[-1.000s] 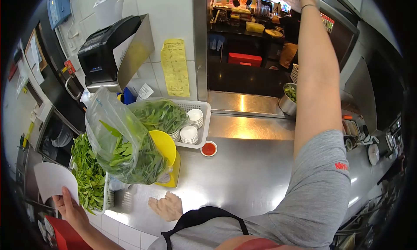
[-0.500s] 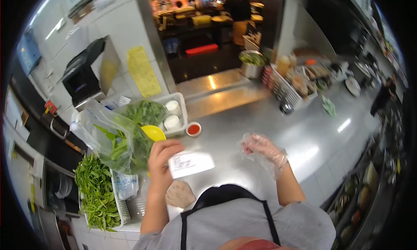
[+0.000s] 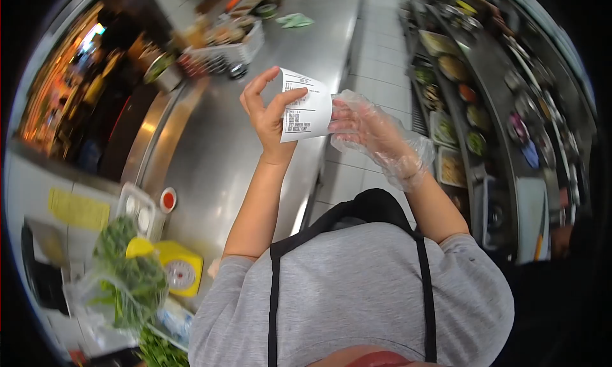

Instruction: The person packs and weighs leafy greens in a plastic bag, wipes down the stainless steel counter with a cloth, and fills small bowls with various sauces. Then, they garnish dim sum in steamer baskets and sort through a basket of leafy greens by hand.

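Observation:
My bare left hand (image 3: 269,115) holds a white printed order slip (image 3: 305,109) between thumb and fingers, raised over the steel counter. The slip curves a little, and its lines of black print face me. My right hand (image 3: 373,128) wears a loose clear plastic glove (image 3: 408,151). Its fingers are stretched out and apart at the slip's right edge; whether they touch the paper, I cannot tell.
Along the steel counter (image 3: 210,147) are a small dish of red sauce (image 3: 168,200), a yellow dial scale (image 3: 185,268), bagged greens (image 3: 131,271), a white basket (image 3: 239,48) and a green cloth (image 3: 295,21). Shelves of food trays (image 3: 454,166) stand right, across a tiled floor (image 3: 376,80).
My view has swung right, towards the aisle and shelves. My left hand has raised the slip and turned its print to me. My gloved right hand has come up beside it, its fingers now spread.

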{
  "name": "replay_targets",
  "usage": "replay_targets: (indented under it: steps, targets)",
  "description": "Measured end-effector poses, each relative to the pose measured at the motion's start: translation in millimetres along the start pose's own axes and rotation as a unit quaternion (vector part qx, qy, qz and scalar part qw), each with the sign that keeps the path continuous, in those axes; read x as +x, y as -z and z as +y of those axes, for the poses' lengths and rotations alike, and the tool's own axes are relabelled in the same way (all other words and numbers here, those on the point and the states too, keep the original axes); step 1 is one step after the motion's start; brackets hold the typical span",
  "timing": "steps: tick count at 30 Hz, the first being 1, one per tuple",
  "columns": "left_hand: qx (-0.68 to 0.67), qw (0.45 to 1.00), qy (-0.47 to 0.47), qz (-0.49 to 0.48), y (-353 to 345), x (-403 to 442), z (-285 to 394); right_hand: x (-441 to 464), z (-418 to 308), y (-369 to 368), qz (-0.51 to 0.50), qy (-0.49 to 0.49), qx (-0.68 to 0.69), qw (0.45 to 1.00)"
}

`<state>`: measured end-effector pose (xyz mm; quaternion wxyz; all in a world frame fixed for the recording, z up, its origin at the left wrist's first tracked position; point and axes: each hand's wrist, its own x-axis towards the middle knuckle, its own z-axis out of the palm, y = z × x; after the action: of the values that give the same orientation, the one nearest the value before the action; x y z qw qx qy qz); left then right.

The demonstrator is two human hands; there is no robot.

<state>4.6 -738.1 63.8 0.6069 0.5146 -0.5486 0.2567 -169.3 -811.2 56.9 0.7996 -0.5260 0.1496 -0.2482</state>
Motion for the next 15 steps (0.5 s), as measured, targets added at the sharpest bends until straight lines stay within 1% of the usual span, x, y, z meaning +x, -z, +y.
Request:
replay_targets:
  steps: [1, 2, 4, 5, 6, 8, 9, 10, 12, 13, 15]
  targets:
    - [-0.022, 1.0, -0.005, 0.002, -21.8, -0.9, 4.9, -10.0, -6.6, 11.5, 0.049, -0.004, 0.013, 0.999]
    - [-0.048, 0.999, -0.009, -0.005, -43.8, -2.5, 10.1, -20.4, -11.5, 21.1, 0.073, 0.008, 0.011, 0.997]
    - [-0.132, 0.991, 0.009, -0.011, -87.2, -5.5, 23.3, -39.2, -20.5, 39.7, 0.129, 0.064, -0.033, 0.989]
    - [-0.16, 0.987, 0.003, -0.025, -106.9, -6.7, 31.1, -45.9, -24.1, 52.9, 0.157, 0.089, -0.009, 0.983]
    - [-0.18, 0.983, 0.001, -0.029, -125.0, -7.7, 38.8, -52.7, -27.9, 66.9, 0.175, 0.098, -0.013, 0.98]
    - [-0.187, 0.979, -0.023, -0.079, -157.9, -10.1, 52.0, -65.9, -35.8, 97.5, 0.242, 0.173, -0.029, 0.954]
    - [-0.19, 0.976, -0.038, -0.104, -174.8, -13.4, 55.7, -72.0, -43.0, 114.4, 0.272, 0.203, -0.06, 0.939]
    - [-0.201, 0.972, -0.04, -0.116, -193.7, -16.3, 60.5, -78.3, -48.3, 135.9, 0.29, 0.215, -0.068, 0.93]
    - [-0.235, 0.962, -0.011, -0.139, -231.0, -24.2, 68.7, -92.1, -66.7, 185.0, 0.352, 0.299, -0.183, 0.868]
    - [-0.229, 0.958, -0.003, -0.174, -245.6, -30.3, 67.7, -102.2, -82.9, 207.7, 0.381, 0.322, -0.234, 0.834]
    - [-0.205, 0.951, 0.01, -0.233, -273.3, -52.8, 52.4, -123.2, -118.4, 259.6, 0.414, 0.351, -0.272, 0.795]
